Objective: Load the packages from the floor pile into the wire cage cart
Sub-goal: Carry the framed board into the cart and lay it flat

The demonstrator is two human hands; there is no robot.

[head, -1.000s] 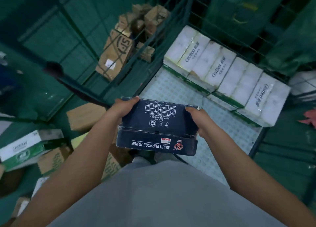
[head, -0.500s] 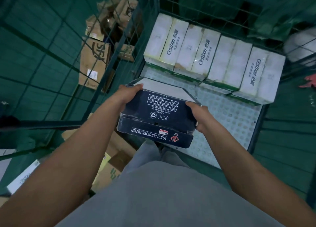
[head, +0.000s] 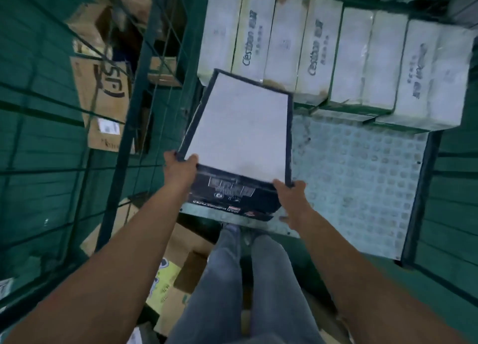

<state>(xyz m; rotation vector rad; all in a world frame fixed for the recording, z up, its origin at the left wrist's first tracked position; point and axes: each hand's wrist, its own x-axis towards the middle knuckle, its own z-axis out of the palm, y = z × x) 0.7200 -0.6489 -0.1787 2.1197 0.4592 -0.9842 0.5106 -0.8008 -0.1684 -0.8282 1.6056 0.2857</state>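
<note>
A dark blue box of multi purpose paper [head: 240, 134] with a white top face lies low over the left part of the cart floor [head: 362, 178], its far end against the row of white cartons. My left hand [head: 179, 166] grips its near left corner. My right hand [head: 292, 201] holds the near right corner, fingers down the side. The wire cage cart's left wall [head: 144, 66] stands just left of the box.
A row of white Cestbon cartons [head: 323, 53] fills the back of the cart. Brown cardboard boxes [head: 103, 97] lie outside the left wire wall. More packages [head: 165, 286] lie on the green floor by my legs. The cart's right edge [head: 419, 193] bounds the perforated floor.
Both hands have pushed the paper box forward and down into the cart, from chest height to the cart floor's left side. My view has tilted down over the cart.
</note>
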